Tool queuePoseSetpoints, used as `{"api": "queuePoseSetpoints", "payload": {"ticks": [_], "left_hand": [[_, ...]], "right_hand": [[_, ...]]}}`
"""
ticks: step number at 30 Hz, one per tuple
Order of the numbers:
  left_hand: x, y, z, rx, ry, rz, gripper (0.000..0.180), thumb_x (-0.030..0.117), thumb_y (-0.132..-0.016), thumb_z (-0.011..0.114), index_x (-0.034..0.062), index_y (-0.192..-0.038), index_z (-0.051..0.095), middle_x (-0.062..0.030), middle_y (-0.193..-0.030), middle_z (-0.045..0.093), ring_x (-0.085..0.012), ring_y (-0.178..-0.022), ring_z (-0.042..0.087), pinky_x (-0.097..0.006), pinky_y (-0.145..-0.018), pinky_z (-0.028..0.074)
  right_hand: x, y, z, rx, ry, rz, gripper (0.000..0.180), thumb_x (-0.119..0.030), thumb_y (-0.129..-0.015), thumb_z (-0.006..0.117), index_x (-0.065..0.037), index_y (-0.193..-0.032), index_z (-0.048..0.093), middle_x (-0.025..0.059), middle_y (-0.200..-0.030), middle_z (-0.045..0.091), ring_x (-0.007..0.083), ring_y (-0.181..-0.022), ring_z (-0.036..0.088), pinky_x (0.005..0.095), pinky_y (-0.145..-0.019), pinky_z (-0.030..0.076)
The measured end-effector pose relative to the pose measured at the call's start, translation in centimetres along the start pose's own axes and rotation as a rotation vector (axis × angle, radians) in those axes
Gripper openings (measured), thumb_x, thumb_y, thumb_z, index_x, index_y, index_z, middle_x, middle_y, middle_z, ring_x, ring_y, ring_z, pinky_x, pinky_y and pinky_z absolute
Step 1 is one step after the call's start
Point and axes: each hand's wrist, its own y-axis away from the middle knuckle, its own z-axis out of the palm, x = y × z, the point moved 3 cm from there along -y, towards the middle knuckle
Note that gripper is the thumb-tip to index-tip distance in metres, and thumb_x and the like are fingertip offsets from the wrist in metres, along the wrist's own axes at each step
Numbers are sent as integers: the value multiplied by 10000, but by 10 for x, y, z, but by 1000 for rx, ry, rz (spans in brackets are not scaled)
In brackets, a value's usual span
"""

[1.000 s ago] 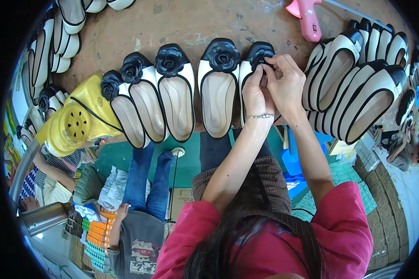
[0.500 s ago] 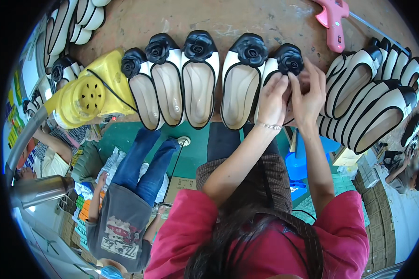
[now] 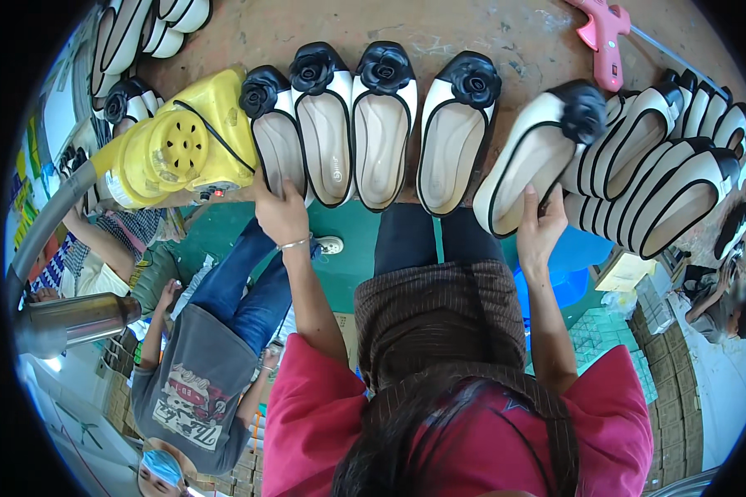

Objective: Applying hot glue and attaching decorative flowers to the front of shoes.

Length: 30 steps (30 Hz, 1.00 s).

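White flat shoes with black toes, black trim and black flower ornaments stand in a row along the workbench edge. My left hand [image 3: 283, 217] grips the heel of the leftmost shoe [image 3: 278, 137], thumb inside it. My right hand [image 3: 542, 228] pinches the heel side of the rightmost shoe [image 3: 518, 161], which leans to the right; its flower [image 3: 583, 114] is slightly blurred. Between my hands stand three more shoes, among them a middle one [image 3: 383, 141] and one just right of it [image 3: 453, 153], untouched.
A yellow machine with a round vented cover [image 3: 182, 145] and grey hose stands left. At the back right lies a pink glue gun [image 3: 605, 45]. Stacked striped-edge shoes [image 3: 680, 207] crowd the right. Another person in a grey shirt [image 3: 195, 381] is at the left.
My left hand has left the rightmost shoe and taken hold of the leftmost one. My right hand has moved from that shoe's flower to its heel, and the shoe now tilts right.
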Motion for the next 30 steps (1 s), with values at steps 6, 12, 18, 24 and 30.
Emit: {"api": "queuePoseSetpoints", "payload": {"ticks": [6, 12, 18, 24, 30], "left_hand": [[-11, -13, 1, 13, -135, -39, 249, 89, -820, 570, 25, -1050, 638, -268, -792, 626, -441, -742, 616, -503, -650, 474], [17, 5, -55, 154, 171, 85, 221, 22, -839, 580, -54, -1041, 624, -201, -622, 563, -306, -533, 561, -348, -536, 445], [59, -10, -36, -48, 569, 77, 211, -3, -853, 540, -64, -1052, 580, -165, -793, 614, -177, -681, 590, -287, -631, 458], [55, -6, -1, -151, 322, 172, 270, -42, -791, 516, -27, -1049, 593, -212, -931, 605, -386, -851, 584, -413, -781, 464], [33, 6, 10, -263, 416, 51, 256, 15, -832, 501, -28, -1070, 585, -272, -1031, 605, -429, -944, 586, -453, -794, 458]], "right_hand": [[-27, 2, 40, -39, -72, -172, 131, -56, -899, 568, 55, -961, 535, 151, -806, 607, 156, -704, 571, 273, -611, 458], [-29, 6, 59, -162, 415, -179, 160, -34, -838, 577, 49, -969, 542, 188, -796, 567, 334, -693, 581, 361, -628, 491], [-11, 14, 65, -156, 79, -37, 260, -31, -812, 539, 71, -1051, 554, 221, -976, 630, 328, -853, 634, 392, -787, 486], [-33, 16, 43, -324, 42, 35, 327, 1, -838, 508, 80, -1155, 527, 158, -979, 647, 191, -898, 598, 307, -820, 461], [-92, 34, 63, -182, -66, -139, 281, 12, -849, 510, 80, -1121, 524, 210, -902, 647, 210, -788, 634, 331, -722, 496]]}}
